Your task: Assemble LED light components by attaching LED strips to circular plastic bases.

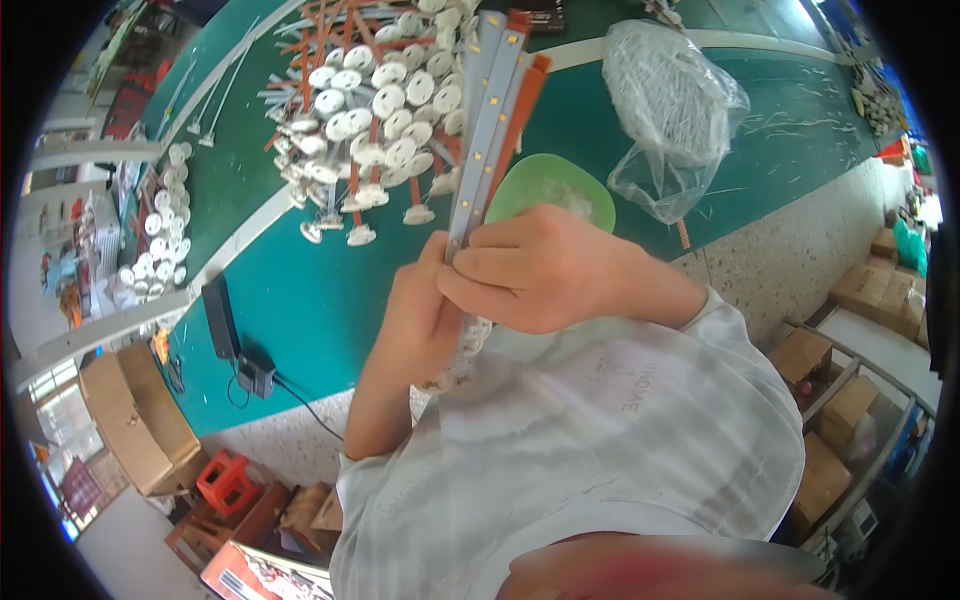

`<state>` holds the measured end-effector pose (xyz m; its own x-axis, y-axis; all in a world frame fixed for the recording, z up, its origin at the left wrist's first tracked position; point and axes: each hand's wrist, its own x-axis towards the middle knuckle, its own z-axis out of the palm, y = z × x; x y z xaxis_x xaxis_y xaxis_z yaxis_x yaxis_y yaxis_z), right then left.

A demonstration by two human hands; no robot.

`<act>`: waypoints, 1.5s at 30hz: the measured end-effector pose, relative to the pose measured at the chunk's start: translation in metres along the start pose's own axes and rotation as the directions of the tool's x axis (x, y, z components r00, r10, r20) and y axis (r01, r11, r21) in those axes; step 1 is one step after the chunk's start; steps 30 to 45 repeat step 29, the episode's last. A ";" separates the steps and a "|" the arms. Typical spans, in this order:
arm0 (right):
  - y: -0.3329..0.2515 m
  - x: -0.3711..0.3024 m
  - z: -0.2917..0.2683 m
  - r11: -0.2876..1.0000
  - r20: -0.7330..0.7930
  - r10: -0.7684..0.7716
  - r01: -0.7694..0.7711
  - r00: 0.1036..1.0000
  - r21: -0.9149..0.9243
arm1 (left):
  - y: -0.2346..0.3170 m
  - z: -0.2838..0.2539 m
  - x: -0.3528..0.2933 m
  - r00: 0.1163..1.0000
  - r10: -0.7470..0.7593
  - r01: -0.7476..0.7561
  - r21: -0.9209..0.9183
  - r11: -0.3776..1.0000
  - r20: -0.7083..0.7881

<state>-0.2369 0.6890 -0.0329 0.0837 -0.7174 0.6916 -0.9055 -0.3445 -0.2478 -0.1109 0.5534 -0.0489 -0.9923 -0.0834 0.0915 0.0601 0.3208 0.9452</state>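
Observation:
In front of my chest, I hold a small bunch of LED light strips (483, 130), grey with yellow LEDs along the face and orange strips beside them. My left hand (425, 310) is wrapped round their lower end. Closed over the same end from the right, my right hand (540, 268) has its fingers bent against the strips. White pieces (472, 340) show just under my hands, partly hidden. Behind the strips sits a green bowl (520, 185) with small clear bits in it. A big pile of similar strips with white round ends (390, 100) lies to the left.
A clear plastic bag (665, 110) of thin pale pieces lies on the green table (300, 320) at the right. A black power adapter (256, 375) with a cable and a black box (220, 315) are near the left edge. More white round-ended pieces (165, 225) are farther left.

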 end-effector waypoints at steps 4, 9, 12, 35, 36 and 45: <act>0.009 0.009 0.009 0.989 -0.137 -0.022 0.041 0.990 0.140 | 0.007 -0.020 -0.014 0.976 -0.187 0.212 -0.316 0.925 0.109; 0.013 0.016 0.031 0.884 -0.262 0.150 -0.010 0.953 0.468 | -0.004 -0.016 -0.014 0.993 0.114 -0.102 -0.530 0.842 -0.011; 0.008 0.018 0.035 0.844 -0.260 0.258 -0.087 0.930 0.529 | -0.010 -0.004 -0.022 0.998 0.040 -0.064 -0.829 0.555 -0.051; 0.006 0.018 0.052 0.940 -0.265 -0.025 0.113 0.964 0.322 | -0.016 -0.006 -0.008 0.908 -0.255 0.117 -0.384 0.916 -0.331; 0.006 0.018 0.052 0.940 -0.265 -0.025 0.113 0.964 0.322 | -0.016 -0.006 -0.008 0.908 -0.255 0.117 -0.384 0.916 -0.331; 0.006 0.018 0.052 0.940 -0.265 -0.025 0.113 0.964 0.322 | -0.016 -0.006 -0.008 0.908 -0.255 0.117 -0.384 0.916 -0.331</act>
